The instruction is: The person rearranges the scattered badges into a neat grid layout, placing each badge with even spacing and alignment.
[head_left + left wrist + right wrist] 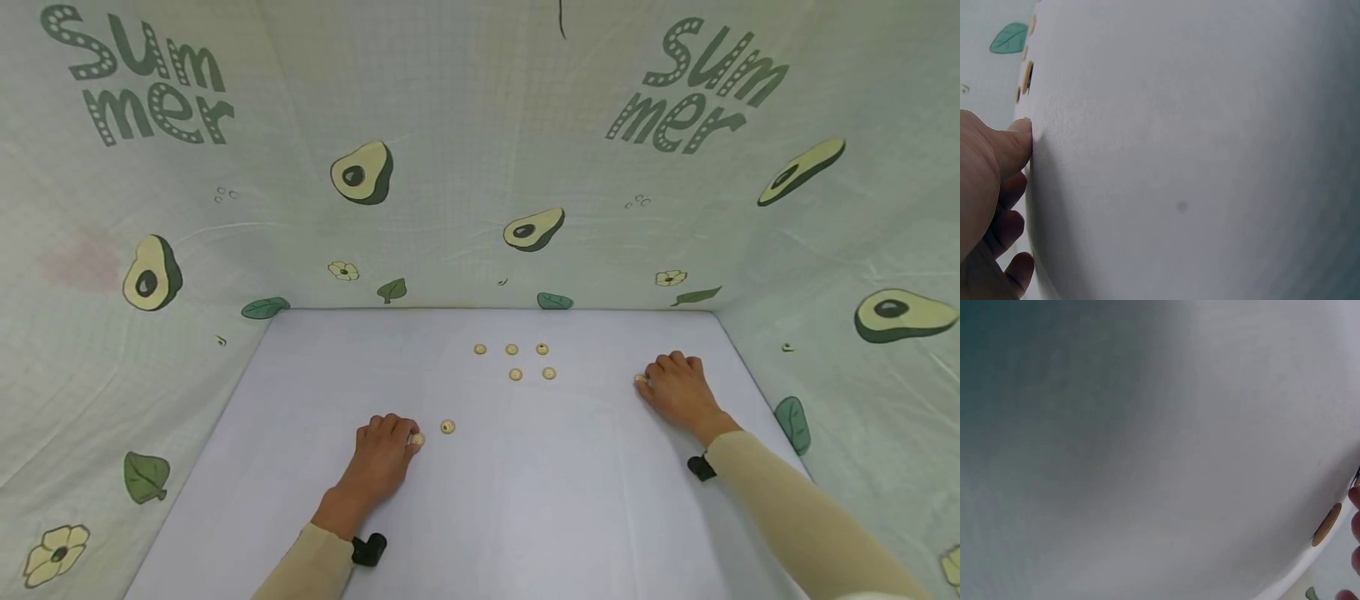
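My left hand (382, 454) is low over the white table, left of the middle. Its thumb and fingertips pinch a small round wooden disc (417, 439) with faint marks on its face. Just right of it lies another disc (447, 427) with a dark mark. Far to the right, my right hand (678, 390) has curled fingers down at the tabletop and pinches a disc (641, 378) at its thumb side. In the right wrist view, one disc (1327, 525) shows beside the fingertips (1355, 497). The left wrist view hides the left hand's disc behind the thumb (1016, 145).
Several more wooden discs lie toward the back middle in two rows, among them a front one (515, 375) and a back one (480, 349). A cloth (450, 250) printed with avocados and leaves encloses the white table (525, 517) at the back and sides.
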The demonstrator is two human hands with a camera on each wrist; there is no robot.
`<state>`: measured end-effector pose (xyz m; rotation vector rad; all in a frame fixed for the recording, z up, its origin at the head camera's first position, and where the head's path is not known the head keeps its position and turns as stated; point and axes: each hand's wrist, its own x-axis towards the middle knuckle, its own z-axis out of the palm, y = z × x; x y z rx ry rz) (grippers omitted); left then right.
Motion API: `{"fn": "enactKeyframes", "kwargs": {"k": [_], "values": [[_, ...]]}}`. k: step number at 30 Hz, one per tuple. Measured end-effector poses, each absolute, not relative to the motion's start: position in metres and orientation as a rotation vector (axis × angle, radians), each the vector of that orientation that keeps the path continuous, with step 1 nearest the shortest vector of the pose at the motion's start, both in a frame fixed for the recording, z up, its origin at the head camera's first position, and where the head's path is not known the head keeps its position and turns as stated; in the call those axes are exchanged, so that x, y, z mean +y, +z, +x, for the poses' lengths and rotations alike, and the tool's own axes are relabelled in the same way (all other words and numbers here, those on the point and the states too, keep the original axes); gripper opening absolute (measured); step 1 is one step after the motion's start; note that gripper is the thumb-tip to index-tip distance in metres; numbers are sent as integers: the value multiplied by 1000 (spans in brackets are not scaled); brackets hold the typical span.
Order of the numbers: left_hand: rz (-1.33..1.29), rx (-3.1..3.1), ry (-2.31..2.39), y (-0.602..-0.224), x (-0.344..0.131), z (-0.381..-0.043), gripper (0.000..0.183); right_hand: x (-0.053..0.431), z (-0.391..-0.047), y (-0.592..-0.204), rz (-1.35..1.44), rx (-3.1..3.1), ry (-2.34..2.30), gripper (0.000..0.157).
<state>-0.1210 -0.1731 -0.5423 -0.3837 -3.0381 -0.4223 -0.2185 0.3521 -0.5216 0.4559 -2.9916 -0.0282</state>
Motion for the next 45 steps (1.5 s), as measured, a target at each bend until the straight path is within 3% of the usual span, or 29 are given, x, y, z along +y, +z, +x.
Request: {"fn": "enactKeyframes", "kwargs": {"k": [4,14,45], "values": [[-378,-3040,-437,-541,-172,-120,19,354,-219,-524,527,-2988,85,25],[-390,-3021,-429,-543,-173,-120,19,354,-222,-525,482,-3005,94,33],[-396,-3005,-404,-539,-172,-118,19,341,-235,-519,524,-2961,167,25]]}}
